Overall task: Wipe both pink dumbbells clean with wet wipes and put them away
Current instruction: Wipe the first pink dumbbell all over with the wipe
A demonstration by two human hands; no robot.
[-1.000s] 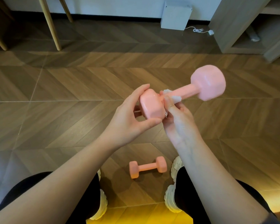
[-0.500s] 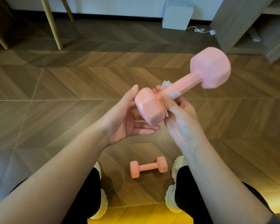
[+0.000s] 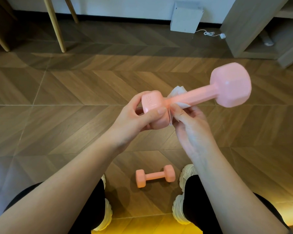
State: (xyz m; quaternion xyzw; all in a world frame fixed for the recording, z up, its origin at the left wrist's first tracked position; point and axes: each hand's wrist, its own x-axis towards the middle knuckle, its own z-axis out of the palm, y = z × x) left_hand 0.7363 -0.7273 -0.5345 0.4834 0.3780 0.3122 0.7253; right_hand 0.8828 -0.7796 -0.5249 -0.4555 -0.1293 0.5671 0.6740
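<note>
I hold a pink dumbbell (image 3: 201, 95) in the air in front of me, its far head up to the right. My left hand (image 3: 134, 119) grips the near head, thumb on top and fingers underneath. My right hand (image 3: 189, 122) pinches a white wet wipe (image 3: 177, 92) wrapped around the handle just beside that near head. A second pink dumbbell (image 3: 155, 176) lies on the wooden floor between my two shoes.
White shoes (image 3: 184, 191) and black trouser legs flank the floor dumbbell. A white box (image 3: 184, 17) with a cable stands against the far wall. An open wooden shelf unit (image 3: 260, 31) is at the far right. Wooden furniture legs (image 3: 56, 26) stand at far left.
My left hand, open beside the near head half a second ago, has closed on it again. The dumbbell's far head has dropped slightly lower, and the near head has turned.
</note>
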